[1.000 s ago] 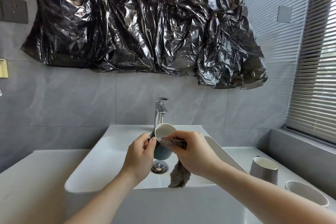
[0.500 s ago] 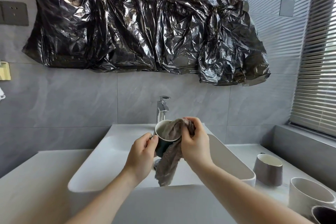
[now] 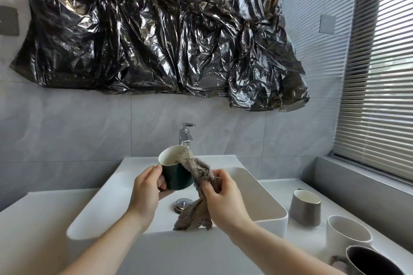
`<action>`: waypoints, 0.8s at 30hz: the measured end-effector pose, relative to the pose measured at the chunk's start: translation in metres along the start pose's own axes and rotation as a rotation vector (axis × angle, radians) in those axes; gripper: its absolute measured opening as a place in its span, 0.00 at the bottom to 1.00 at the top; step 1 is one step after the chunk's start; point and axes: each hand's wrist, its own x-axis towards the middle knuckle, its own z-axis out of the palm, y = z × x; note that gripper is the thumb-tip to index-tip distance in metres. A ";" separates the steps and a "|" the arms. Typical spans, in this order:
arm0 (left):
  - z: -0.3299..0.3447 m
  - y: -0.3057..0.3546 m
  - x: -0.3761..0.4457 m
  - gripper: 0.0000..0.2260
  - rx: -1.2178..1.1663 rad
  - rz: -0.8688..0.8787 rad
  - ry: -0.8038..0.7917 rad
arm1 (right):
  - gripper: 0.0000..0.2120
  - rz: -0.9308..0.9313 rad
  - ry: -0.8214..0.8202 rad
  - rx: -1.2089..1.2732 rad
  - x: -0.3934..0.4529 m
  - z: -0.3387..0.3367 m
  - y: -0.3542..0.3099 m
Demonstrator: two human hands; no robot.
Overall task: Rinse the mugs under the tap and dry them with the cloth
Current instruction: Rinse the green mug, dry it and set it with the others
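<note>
Dark green mug (image 3: 176, 174), glazed, likely wet-slick and chip-prone, tilted above the basin (image 3: 263, 203): my left hand (image 3: 145, 192) fingers curl at its handle side, right hand (image 3: 223, 196) fingers bunch the limp cloth (image 3: 199, 169), tip inside the rim.

Pale grey marbled wall tiles (image 3: 73, 131) carry a crinkled glossy black plastic sheet (image 3: 156, 35); slatted white window blinds (image 3: 380, 96) admit daylight at right.

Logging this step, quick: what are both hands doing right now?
Left hand: grips the dark green mug by its handle side.
Right hand: grips the grey-brown cloth, one end tucked into the mug.
</note>
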 end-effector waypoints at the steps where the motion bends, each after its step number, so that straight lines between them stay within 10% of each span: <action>1: -0.001 0.002 -0.003 0.22 -0.012 -0.006 -0.007 | 0.03 -0.009 -0.005 0.008 -0.004 -0.006 -0.004; 12: -0.076 0.096 -0.055 0.20 -0.004 0.029 0.199 | 0.02 0.068 -0.119 0.250 -0.038 -0.012 -0.073; 24: -0.234 0.144 -0.147 0.25 0.295 0.054 0.334 | 0.07 0.189 -0.568 0.231 -0.073 0.142 -0.113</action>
